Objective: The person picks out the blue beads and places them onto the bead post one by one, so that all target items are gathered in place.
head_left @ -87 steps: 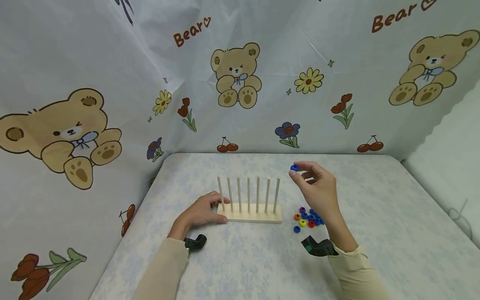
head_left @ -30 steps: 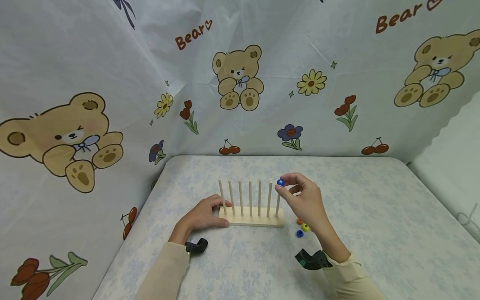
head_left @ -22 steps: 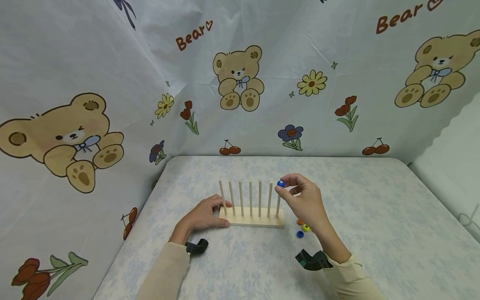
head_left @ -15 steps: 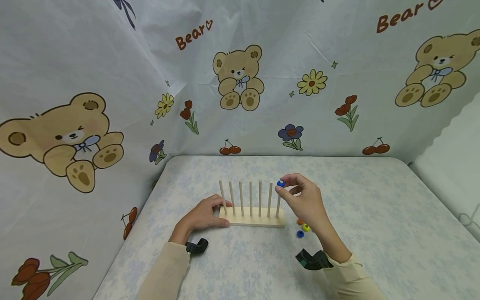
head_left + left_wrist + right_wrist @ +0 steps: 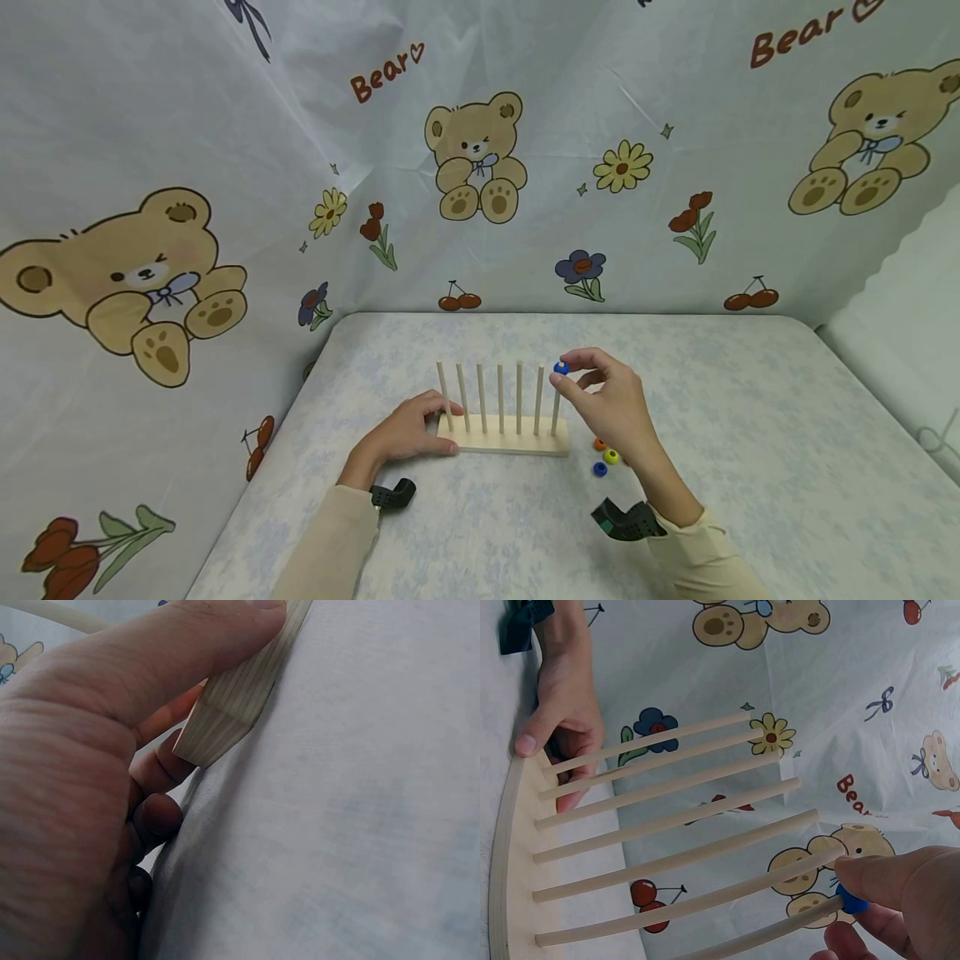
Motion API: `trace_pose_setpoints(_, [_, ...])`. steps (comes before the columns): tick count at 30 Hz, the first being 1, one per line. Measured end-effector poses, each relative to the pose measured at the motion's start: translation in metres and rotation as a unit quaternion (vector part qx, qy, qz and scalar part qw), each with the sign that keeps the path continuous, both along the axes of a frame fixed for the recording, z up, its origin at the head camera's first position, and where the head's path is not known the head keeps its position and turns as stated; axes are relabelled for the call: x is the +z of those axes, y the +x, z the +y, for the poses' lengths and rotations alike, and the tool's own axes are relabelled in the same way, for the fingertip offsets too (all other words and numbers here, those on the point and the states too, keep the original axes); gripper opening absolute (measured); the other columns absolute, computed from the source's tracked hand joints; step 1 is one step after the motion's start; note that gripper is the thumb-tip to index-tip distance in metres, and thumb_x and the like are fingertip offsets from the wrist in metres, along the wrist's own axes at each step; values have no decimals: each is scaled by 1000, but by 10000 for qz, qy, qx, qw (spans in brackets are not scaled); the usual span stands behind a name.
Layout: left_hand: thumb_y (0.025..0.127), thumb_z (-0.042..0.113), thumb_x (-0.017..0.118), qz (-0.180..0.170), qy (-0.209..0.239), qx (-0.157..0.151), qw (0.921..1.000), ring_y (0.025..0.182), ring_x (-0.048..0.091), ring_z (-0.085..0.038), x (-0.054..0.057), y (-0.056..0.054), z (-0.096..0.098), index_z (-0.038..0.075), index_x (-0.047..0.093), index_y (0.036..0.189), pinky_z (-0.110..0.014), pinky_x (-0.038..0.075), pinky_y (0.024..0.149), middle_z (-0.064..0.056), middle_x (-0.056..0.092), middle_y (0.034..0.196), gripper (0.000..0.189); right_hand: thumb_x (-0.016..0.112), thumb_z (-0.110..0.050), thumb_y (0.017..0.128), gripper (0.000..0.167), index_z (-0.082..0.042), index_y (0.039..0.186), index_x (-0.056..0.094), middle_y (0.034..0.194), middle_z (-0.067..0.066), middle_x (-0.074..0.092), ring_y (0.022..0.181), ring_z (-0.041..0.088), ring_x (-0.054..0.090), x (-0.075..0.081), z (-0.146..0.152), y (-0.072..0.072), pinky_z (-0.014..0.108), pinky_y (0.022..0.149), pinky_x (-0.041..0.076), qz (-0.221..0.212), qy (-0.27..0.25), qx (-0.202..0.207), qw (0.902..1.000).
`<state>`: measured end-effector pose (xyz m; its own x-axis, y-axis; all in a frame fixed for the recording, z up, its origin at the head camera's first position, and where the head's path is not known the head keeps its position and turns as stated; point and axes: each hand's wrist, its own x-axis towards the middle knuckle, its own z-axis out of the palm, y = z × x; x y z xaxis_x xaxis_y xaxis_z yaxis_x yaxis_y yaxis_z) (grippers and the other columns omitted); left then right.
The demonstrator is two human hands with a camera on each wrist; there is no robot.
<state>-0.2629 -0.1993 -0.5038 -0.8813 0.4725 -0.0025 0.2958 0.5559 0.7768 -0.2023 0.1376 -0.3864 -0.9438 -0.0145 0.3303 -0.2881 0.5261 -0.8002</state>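
Observation:
A pale wooden base (image 5: 502,440) carries a row of several upright pegs (image 5: 501,398). My left hand (image 5: 405,427) grips the base's left end, thumb along the front edge and fingers behind; the left wrist view shows the thumb against the board's edge (image 5: 244,694). At the rightmost peg, my right hand (image 5: 606,400) pinches a blue bead (image 5: 561,367) between thumb and forefinger. The bead sits at the tip of that peg, and in the right wrist view the blue bead (image 5: 852,900) meets the peg's end (image 5: 810,913). Fingertips partly cover it.
Right of the base lie an orange bead (image 5: 599,444), a yellow bead (image 5: 611,456) and a blue bead (image 5: 600,469). My right hand and forearm hide most of the other loose beads. A bear-print cloth (image 5: 480,250) hangs behind the table (image 5: 465,533).
Since the earliest frame, my right hand has carried the blue bead left and down to the rightmost peg's tip. Over the last second it barely moves. My left hand stays on the base.

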Motion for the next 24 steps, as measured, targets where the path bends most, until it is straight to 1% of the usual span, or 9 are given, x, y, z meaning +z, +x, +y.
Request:
trace_pose_setpoints(5, [69,49,91,32,26,-34,10000,109,55,-12,2,2,0,39,67,114,-38,43,99,13,60,115,52,78,-30,89,30,-15,113,69,113,7,70,89,19,63,0,1,0,29,57,50,57,42,19,10000])
trace_pose_setpoints(9, [69,47,91,6,58,-44,10000,110,55,-12,3,3,1,37,68,114,-39,43,100,12,61,116,52,77,-29,90,28,-16,113,69,113,7,70,88,19,63,-2,1,-1,28,56,50,104,86,40,9999])
trace_pose_setpoints(12, [69,49,90,-13,-17,-26,10000,109,55,-12,3,4,0,39,67,114,-38,44,99,13,60,117,52,76,-27,91,25,-16,112,69,111,6,71,87,19,63,-2,0,0,27,57,50,104,155,36,9998])
trace_pose_setpoints(16, [70,51,89,31,-115,-28,9999,109,54,-12,2,2,-1,42,66,115,-39,43,98,14,59,119,52,75,-26,92,24,-15,112,69,110,6,72,86,18,64,-1,-1,0,26,59,51,98,238,-3,9997])
trace_pose_setpoints(24, [69,49,90,10,-102,1,9999,108,54,-12,-1,-2,-2,44,66,113,-40,42,98,16,59,117,50,75,-30,92,26,-15,112,70,110,6,72,87,18,63,5,-1,3,27,64,50,58,199,-43,9998])
